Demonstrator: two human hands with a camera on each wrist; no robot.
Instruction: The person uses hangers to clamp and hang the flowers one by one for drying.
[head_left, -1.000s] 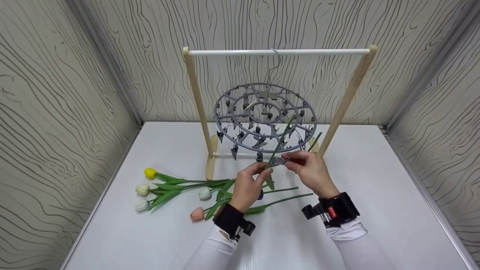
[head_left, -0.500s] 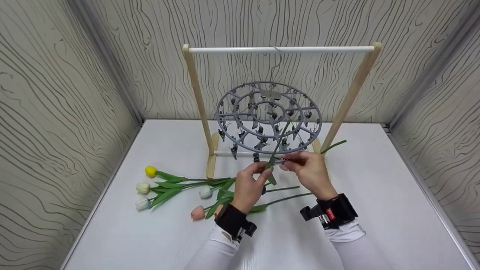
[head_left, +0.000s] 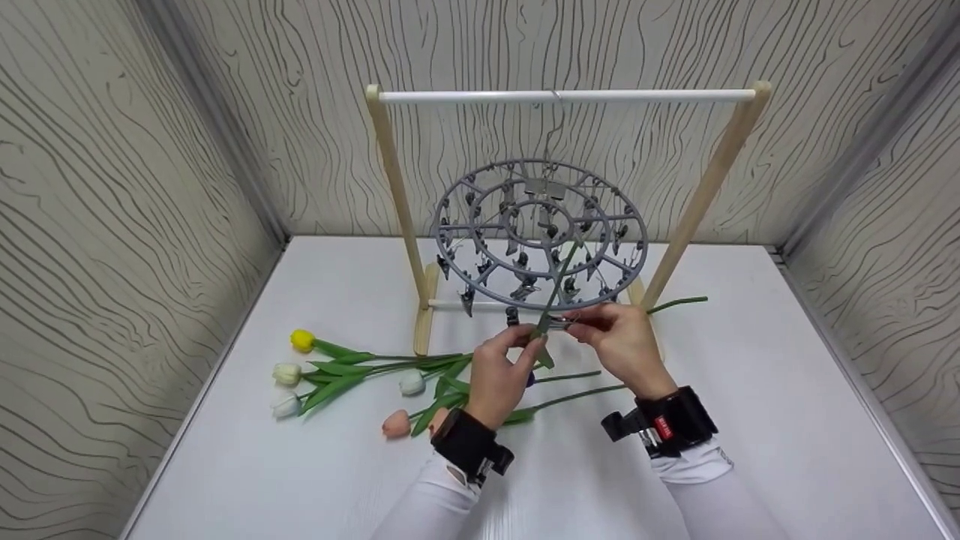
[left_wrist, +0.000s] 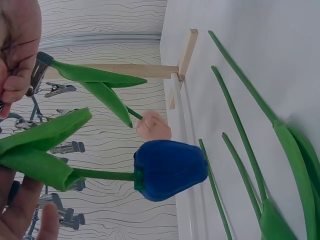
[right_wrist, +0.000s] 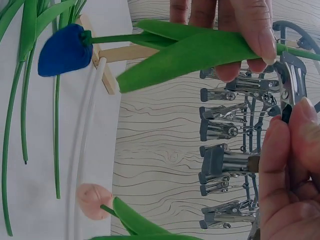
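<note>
My left hand (head_left: pixel 499 375) pinches a blue artificial tulip (left_wrist: pixel 170 170) by its stem and leaves, with the bloom hanging downward. The stem (head_left: pixel 564 277) slants up in front of a round grey clip hanger (head_left: pixel 637 262). My right hand (head_left: pixel 626 345) pinches the handles of a metal clip (right_wrist: pixel 292 80), whose mouth lies at the stem just above the left fingertips; whether it bites the stem is unclear. A pink tulip (left_wrist: pixel 152 126) hangs from another clip nearby, seen in both wrist views. Its hanging bloom is hidden in the head view.
From the white bar (head_left: pixel 465 97) of a wooden rack (head_left: pixel 705 187) hangs the hanger, with several unloaded clips (right_wrist: pixel 220 165). Yellow (head_left: pixel 302 340), white (head_left: pixel 286 406) and peach (head_left: pixel 396 424) tulips lie on the white table (head_left: pixel 240 465), left of and below the hands. Patterned panels surround it.
The hanger has shifted slightly right. A green stem beyond my right hand has swung outward to the right and lower. Both hands stay nearly in place, keeping the tulip and clip together.
</note>
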